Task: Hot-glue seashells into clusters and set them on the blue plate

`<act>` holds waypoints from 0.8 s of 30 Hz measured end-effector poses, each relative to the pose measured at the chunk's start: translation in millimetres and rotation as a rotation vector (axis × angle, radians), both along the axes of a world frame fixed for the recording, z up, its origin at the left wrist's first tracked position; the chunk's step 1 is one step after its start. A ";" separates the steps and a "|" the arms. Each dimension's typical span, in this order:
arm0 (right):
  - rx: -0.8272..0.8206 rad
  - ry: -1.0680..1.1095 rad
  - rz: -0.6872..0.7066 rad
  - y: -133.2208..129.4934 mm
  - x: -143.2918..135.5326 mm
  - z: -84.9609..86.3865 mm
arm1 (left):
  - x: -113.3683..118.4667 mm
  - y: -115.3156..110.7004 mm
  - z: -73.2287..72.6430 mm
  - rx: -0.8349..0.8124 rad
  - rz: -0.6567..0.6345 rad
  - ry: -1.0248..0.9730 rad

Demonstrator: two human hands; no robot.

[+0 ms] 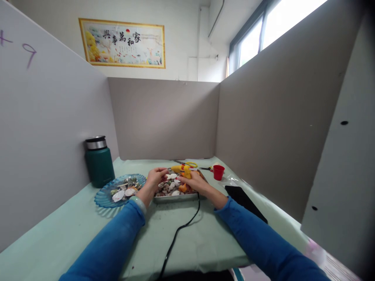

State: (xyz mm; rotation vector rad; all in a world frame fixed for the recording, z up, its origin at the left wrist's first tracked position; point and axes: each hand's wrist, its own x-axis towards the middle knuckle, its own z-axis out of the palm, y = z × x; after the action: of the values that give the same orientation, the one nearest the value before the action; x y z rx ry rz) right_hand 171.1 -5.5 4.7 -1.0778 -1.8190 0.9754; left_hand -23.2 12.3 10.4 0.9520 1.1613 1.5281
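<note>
My right hand [195,182] is closed around a yellow hot glue gun [182,169], its nozzle pointing left. A black cord [178,230] runs from it down over the table's front edge. Close to the nozzle, the fingers of my left hand [155,178] are pinched together; what they hold is too small to make out. Both hands are above a metal tray [175,199] filled with white and brown shells [171,187]. An orange piece [184,188] lies among the shells, below my right hand.
A blue scalloped plate [102,199] with shells and small packets stands left, beside a green bottle [100,164]. Behind the tray lie yellow-handled scissors [191,164]. A red cup [218,172] and a black flat object [245,202] are at right. Grey partitions [164,117] enclose the table.
</note>
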 end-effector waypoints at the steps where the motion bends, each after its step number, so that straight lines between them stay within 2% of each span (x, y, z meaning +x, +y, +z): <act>1: 0.000 0.001 -0.002 0.4 0.1 -0.5 | 0.0 0.0 -0.2 -0.001 -0.001 -0.001; 17: 0.034 -0.018 0.017 5.8 0.1 -5.2 | -5.2 7.8 -7.5 -0.009 -0.039 -0.051; 24: 0.021 -0.021 0.041 4.5 0.4 -4.9 | -4.5 5.3 -5.5 -0.007 -0.042 -0.056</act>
State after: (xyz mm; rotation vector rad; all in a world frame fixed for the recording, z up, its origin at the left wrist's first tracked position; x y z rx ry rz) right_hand 171.6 -1.0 -0.2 -1.0451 -1.8708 0.9706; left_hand -27.7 17.6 4.9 0.9177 1.1006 1.5070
